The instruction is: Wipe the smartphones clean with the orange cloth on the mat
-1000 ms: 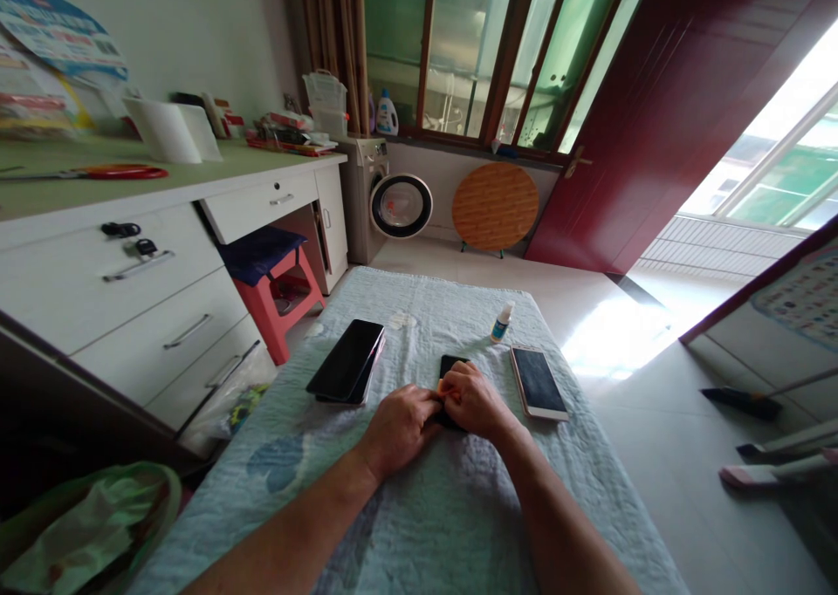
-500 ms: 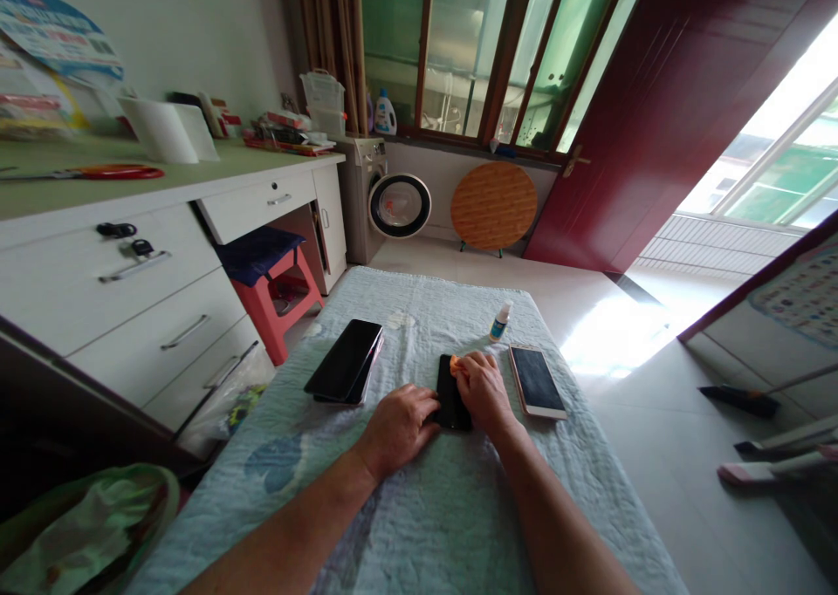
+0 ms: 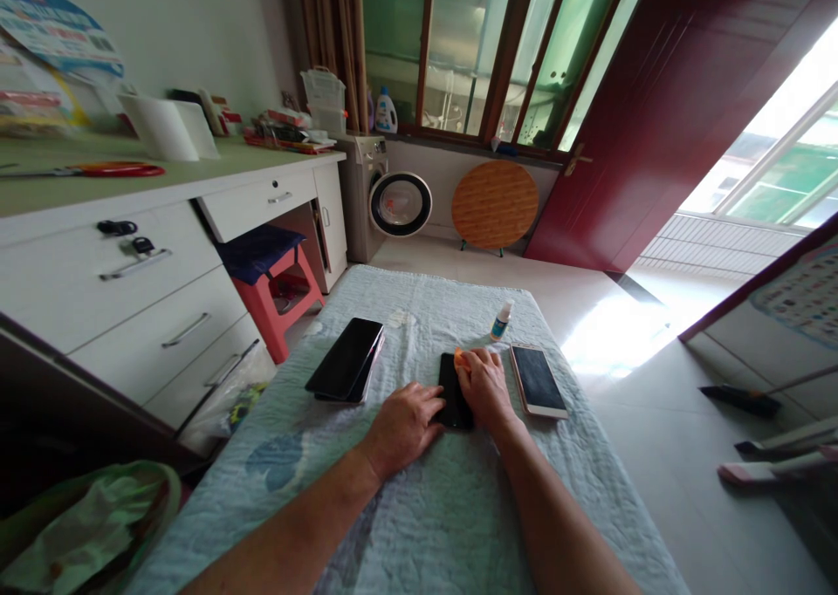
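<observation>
A black smartphone (image 3: 453, 407) lies flat on the quilted cloth, screen up, between my hands. My left hand (image 3: 406, 420) grips its left edge, fingertips against the side. Pinched under the fingers of my right hand (image 3: 485, 387) is a small orange cloth (image 3: 460, 359), pressed on the phone's upper right part. To the right lies a white-framed smartphone (image 3: 539, 380) with a dark screen. A small spray bottle (image 3: 502, 320) with a blue label stands upright behind it. On the left, a black phone (image 3: 346, 359) rests tilted on top of another device, mostly hidden.
A pale blue quilted cover (image 3: 419, 525) is spread under everything. At left stand a white desk (image 3: 150, 303), a red stool (image 3: 278, 303) and a green bin (image 3: 157, 499). A washing machine (image 3: 363, 202) with its door open and a round wooden tabletop (image 3: 495, 204) are farther back.
My right hand and the orange cloth have shifted slightly to the right along the phone's upper edge. The fingers of my left hand have moved a little on the phone's left edge.
</observation>
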The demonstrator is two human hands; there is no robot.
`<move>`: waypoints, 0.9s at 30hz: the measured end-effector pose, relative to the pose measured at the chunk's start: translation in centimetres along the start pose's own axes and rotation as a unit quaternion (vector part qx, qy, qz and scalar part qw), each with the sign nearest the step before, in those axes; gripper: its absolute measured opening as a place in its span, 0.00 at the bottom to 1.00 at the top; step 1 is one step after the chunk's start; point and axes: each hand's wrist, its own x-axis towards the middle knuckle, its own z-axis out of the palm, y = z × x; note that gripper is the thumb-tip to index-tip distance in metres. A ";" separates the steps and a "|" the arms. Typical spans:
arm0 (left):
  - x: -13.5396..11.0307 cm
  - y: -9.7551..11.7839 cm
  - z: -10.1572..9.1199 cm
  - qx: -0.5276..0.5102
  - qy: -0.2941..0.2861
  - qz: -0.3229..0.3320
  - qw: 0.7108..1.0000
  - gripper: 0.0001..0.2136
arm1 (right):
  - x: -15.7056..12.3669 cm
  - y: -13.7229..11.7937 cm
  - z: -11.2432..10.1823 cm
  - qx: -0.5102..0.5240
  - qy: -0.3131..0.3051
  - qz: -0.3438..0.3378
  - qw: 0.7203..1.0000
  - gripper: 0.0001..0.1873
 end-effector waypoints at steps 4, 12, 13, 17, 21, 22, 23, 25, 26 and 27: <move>0.0 0.2 -0.1 0.001 -0.002 0.002 1.000 0.12 | 0.1 0.1 0.1 0.005 -0.009 0.007 1.000 0.10; 0.0 0.2 0.4 0.016 0.002 0.002 1.000 0.12 | 0.3 -0.2 -0.2 0.004 -0.006 0.014 1.000 0.10; 0.1 0.3 0.4 0.017 0.000 0.004 1.000 0.12 | 0.4 -0.3 -0.2 0.001 -0.011 0.011 1.000 0.10; 0.1 0.4 0.3 0.019 -0.007 0.006 1.000 0.11 | 0.9 -0.4 -0.3 -0.007 -0.028 0.004 1.000 0.12; 0.1 0.4 0.2 0.023 -0.010 0.005 1.000 0.11 | 1.0 -0.7 -0.3 -0.001 -0.043 0.005 0.999 0.11; 0.1 0.4 0.2 0.022 -0.010 0.005 1.000 0.11 | 1.0 -0.9 -0.3 0.004 -0.048 0.001 0.999 0.11; 0.1 0.5 0.2 0.021 -0.011 0.005 1.000 0.10 | 1.0 -1.0 -0.3 0.009 -0.053 -0.004 0.999 0.11; 0.1 0.5 0.1 0.016 -0.013 0.002 1.000 0.10 | 1.0 -1.3 -0.2 0.020 -0.065 -0.017 0.998 0.12; 0.1 0.6 0.0 0.014 -0.014 0.000 1.000 0.09 | 1.0 -1.5 -0.1 0.025 -0.070 -0.024 0.997 0.13; 0.2 0.6 0.0 0.011 -0.015 -0.001 1.000 0.09 | 1.0 -1.6 -0.1 0.030 -0.074 -0.030 0.996 0.14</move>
